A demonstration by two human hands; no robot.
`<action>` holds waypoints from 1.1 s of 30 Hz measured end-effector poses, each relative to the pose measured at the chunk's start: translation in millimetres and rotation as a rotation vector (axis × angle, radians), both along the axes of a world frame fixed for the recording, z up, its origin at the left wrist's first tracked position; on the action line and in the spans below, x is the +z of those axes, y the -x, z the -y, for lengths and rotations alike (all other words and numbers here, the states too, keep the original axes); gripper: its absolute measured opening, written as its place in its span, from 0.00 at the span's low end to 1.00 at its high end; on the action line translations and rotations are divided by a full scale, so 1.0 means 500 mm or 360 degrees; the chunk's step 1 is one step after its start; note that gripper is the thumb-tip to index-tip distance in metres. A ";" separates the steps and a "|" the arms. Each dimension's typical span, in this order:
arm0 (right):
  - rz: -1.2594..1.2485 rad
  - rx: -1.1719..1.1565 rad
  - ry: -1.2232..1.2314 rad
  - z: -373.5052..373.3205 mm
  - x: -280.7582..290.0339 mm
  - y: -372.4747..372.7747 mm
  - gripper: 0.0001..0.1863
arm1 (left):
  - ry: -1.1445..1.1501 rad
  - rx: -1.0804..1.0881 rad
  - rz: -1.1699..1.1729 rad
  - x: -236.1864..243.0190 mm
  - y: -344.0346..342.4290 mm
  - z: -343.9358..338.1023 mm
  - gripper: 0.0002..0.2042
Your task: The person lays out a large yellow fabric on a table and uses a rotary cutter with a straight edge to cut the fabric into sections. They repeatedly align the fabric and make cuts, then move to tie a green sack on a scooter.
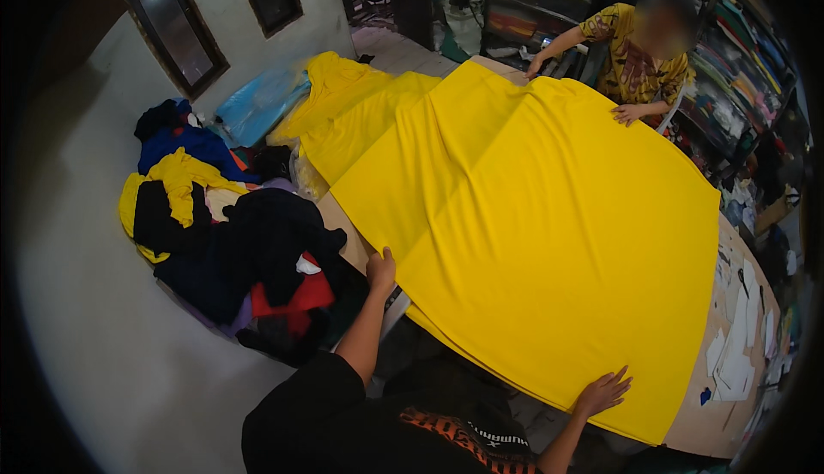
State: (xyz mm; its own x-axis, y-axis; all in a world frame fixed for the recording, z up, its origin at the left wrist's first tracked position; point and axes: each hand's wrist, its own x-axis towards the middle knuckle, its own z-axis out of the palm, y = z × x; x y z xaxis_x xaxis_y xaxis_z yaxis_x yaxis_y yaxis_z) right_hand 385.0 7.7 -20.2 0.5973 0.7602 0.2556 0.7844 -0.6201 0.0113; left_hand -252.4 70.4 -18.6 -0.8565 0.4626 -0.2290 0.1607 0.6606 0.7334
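Observation:
A wide sheet of yellow fabric (pixel 549 233) covers most of the table, with folds and ripples running across its left half. My left hand (pixel 382 269) is closed at the fabric's left edge, thumb upward, pinching the cloth. Near the front right corner, my right hand (pixel 603 392) lies flat on the fabric with its fingers spread. Across the table a person in a patterned yellow shirt (pixel 631 62) has both hands at the far edge of the same fabric. More yellow fabric (pixel 360 122) trails off in loose folds at the far left.
A heap of dark, red and yellow clothes (pixel 240 242) stands left of the table, beside a blue plastic-wrapped bundle (pixel 262 105). White paper pieces (pixel 738 354) and scissors (pixel 743 280) lie on the table's right end. Shelves of folded cloth (pixel 541 2) line the back.

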 end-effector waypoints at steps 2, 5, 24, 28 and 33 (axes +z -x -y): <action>-0.0031 0.0016 -0.0017 0.003 0.002 -0.001 0.28 | 0.0001 0.0047 -0.0101 0.012 -0.004 0.000 0.26; -0.0025 0.0071 -0.0037 0.005 0.005 -0.001 0.28 | -0.0035 0.0103 -0.0244 0.025 -0.007 0.027 0.25; -0.0141 0.0079 -0.0180 0.002 0.051 0.036 0.29 | -0.0211 -0.0194 -0.0208 0.018 0.083 0.133 0.26; -0.0148 0.0100 -0.0203 0.003 0.060 0.044 0.29 | 0.0062 -0.0282 -0.0067 -0.039 0.116 0.157 0.26; -0.0113 0.0072 -0.0290 0.005 0.043 0.035 0.29 | -0.0074 -0.0305 0.0428 -0.089 0.160 0.162 0.25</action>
